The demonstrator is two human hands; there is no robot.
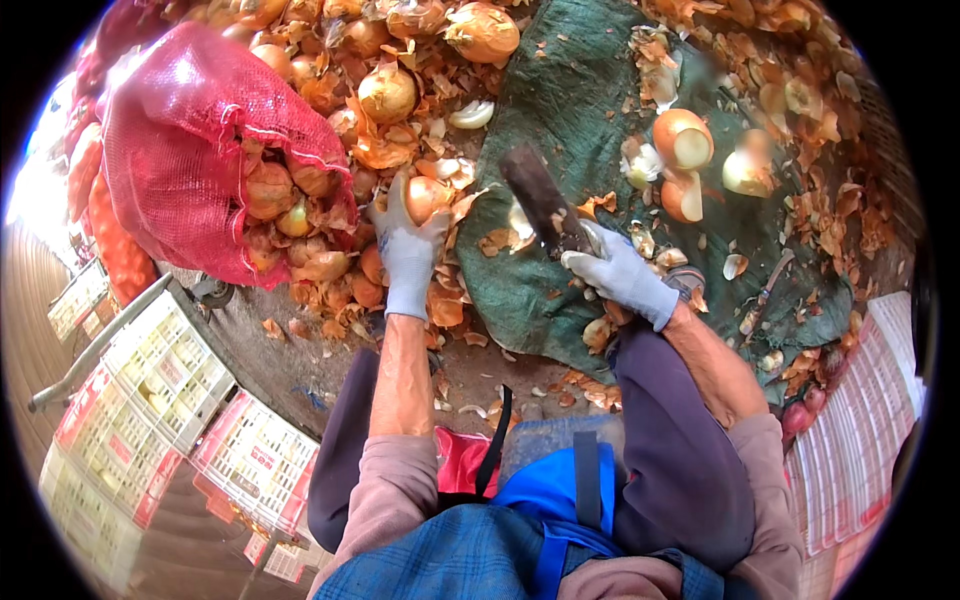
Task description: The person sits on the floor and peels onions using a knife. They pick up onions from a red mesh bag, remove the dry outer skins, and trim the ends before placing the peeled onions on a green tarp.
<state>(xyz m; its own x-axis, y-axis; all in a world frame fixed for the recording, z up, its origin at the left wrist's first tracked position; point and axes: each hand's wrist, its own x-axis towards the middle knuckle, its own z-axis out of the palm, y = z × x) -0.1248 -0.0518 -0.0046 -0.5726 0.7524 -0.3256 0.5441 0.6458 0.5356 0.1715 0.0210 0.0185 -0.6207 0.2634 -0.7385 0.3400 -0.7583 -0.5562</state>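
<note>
My left hand (407, 238), in a pale knit glove, has its fingers around a brown onion (426, 198) at the edge of the onion pile; whether it grips it firmly I cannot tell. My right hand (626, 271), gloved as well, is closed on a cleaver (541, 196) with a broad, dark, dirty blade pointing up and left over a green woven tarp (525, 300). Cut onions (682, 139) lie on the tarp beyond it. Left of my left hand a red mesh sack (180, 150) opens onto more unpeeled onions (270, 191).
Plastic crates (255, 457) stand at the lower left beside a metal bar (97, 345) and a caster wheel (212, 291). A small knife (766, 292) lies on the tarp's right side. White crates (847, 427) are at the right. Loose onion skins (814, 105) cover the upper right.
</note>
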